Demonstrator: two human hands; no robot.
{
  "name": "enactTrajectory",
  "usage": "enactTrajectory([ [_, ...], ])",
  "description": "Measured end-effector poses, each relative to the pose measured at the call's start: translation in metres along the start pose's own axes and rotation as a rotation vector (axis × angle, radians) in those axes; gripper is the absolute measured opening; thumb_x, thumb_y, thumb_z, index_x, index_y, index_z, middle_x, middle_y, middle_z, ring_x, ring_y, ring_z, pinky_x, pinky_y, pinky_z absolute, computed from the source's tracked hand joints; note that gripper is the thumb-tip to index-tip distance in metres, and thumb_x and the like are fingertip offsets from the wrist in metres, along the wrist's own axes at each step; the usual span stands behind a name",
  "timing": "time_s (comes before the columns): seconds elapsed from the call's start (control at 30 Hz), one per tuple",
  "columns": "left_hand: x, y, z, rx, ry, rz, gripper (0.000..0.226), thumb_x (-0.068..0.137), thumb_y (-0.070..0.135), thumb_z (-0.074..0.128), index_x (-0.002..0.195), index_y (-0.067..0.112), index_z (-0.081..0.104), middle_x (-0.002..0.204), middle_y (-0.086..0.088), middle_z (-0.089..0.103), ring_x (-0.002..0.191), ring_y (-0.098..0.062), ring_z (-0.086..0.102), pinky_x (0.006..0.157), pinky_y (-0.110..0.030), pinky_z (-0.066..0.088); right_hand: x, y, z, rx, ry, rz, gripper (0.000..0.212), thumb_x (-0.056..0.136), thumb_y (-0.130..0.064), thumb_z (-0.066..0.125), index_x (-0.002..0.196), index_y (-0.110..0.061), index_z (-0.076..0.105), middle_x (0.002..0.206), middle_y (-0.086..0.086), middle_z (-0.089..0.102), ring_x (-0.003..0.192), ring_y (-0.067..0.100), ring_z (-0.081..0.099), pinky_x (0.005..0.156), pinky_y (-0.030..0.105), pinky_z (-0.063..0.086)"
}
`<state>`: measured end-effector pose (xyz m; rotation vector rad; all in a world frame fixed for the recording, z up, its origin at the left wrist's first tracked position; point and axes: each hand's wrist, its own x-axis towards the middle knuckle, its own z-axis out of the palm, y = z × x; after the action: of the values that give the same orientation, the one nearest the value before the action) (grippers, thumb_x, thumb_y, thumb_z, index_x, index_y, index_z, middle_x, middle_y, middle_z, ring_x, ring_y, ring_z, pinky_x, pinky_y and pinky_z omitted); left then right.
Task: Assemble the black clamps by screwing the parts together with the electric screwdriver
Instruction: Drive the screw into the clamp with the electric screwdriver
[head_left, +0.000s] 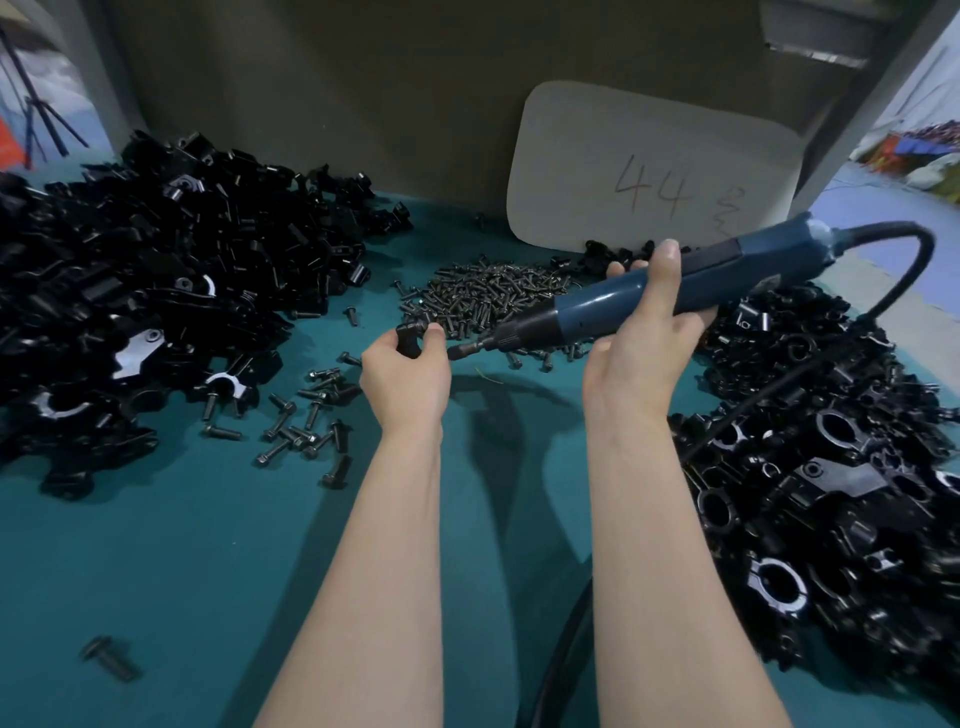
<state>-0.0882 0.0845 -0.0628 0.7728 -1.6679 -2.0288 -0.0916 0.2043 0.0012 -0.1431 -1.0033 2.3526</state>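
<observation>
At frame centre the left hand (405, 371) pinches a black clamp (413, 335) between thumb and fingertips; the right hand (644, 332) is wrapped round the barrel of the blue electric screwdriver (649, 296), its bit (460, 352) just beside the clamp. The clamp is probably rigid, light and smooth, so it may twist under driving torque; grip it by its flat flanks, clear of the screw hole. Loose screws (488, 296) lie heaped just behind
</observation>
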Motion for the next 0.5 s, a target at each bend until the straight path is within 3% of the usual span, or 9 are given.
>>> enactTrajectory([
  [0.07, -0.0004, 0.0000, -0.0008, -0.028, 0.014, -0.026, 0.038, 0.091, 0.030, 0.063, 0.115, 0.001, 0.063, 0.116, -0.014, 0.066, 0.107, -0.034, 0.064, 0.095, -0.044, 0.052, -0.0025, 0.0007, 0.0014, -0.024, -0.029, -0.024, 0.057, 0.096, -0.015, 0.055, 0.144, -0.012, 0.023, 0.104, 0.004, 0.055, 0.066, -0.002, 0.065, 0.072, 0.017, 0.052],
  [0.1, 0.0011, -0.0005, -0.0011, -0.032, 0.016, -0.032, 0.043, 0.090, 0.030, 0.064, 0.120, -0.001, 0.061, 0.118, -0.015, 0.065, 0.107, -0.034, 0.064, 0.096, -0.044, 0.051, -0.0033, 0.0011, 0.0020, -0.030, -0.040, -0.028, 0.057, 0.096, -0.016, 0.055, 0.144, -0.012, 0.023, 0.107, 0.006, 0.054, 0.067, -0.001, 0.065, 0.073, 0.018, 0.052],
  [0.13, 0.0026, -0.0013, -0.0012, -0.024, 0.016, -0.034, 0.041, 0.090, 0.030, 0.064, 0.118, -0.001, 0.061, 0.112, -0.014, 0.067, 0.103, -0.032, 0.066, 0.095, -0.044, 0.052, -0.0038, 0.0015, 0.0023, -0.033, -0.051, -0.029, 0.057, 0.096, -0.016, 0.055, 0.144, -0.013, 0.023, 0.110, 0.008, 0.054, 0.068, 0.000, 0.065, 0.075, 0.019, 0.052],
  [0.2, 0.0034, -0.0012, -0.0012, -0.036, 0.009, -0.036, 0.021, 0.091, 0.025, 0.063, 0.094, 0.005, 0.065, 0.084, -0.006, 0.067, 0.083, -0.026, 0.068, 0.090, -0.044, 0.055, -0.0047, 0.0008, 0.0037, -0.035, -0.080, -0.027, 0.058, 0.096, -0.017, 0.055, 0.144, -0.014, 0.023, 0.115, 0.012, 0.053, 0.073, 0.005, 0.066, 0.080, 0.023, 0.053],
  [0.27, 0.0024, 0.0000, -0.0018, -0.056, 0.020, -0.047, 0.020, 0.091, 0.021, 0.064, 0.073, 0.013, 0.060, 0.066, 0.001, 0.061, 0.073, -0.025, 0.066, 0.087, -0.042, 0.056, -0.0060, -0.0003, 0.0058, -0.046, -0.106, -0.026, 0.060, 0.096, -0.018, 0.056, 0.145, -0.015, 0.023, 0.119, 0.013, 0.054, 0.077, 0.008, 0.067, 0.085, 0.026, 0.054],
  [0.5, 0.0042, -0.0023, -0.0016, -0.094, 0.029, -0.050, 0.021, 0.091, 0.020, 0.064, 0.072, 0.015, 0.059, 0.065, 0.003, 0.060, 0.075, -0.027, 0.066, 0.090, -0.043, 0.055, -0.0100, 0.0002, 0.0067, -0.082, -0.095, -0.040, 0.060, 0.096, -0.019, 0.057, 0.145, -0.017, 0.023, 0.120, 0.011, 0.055, 0.080, 0.008, 0.066, 0.083, 0.024, 0.053],
])
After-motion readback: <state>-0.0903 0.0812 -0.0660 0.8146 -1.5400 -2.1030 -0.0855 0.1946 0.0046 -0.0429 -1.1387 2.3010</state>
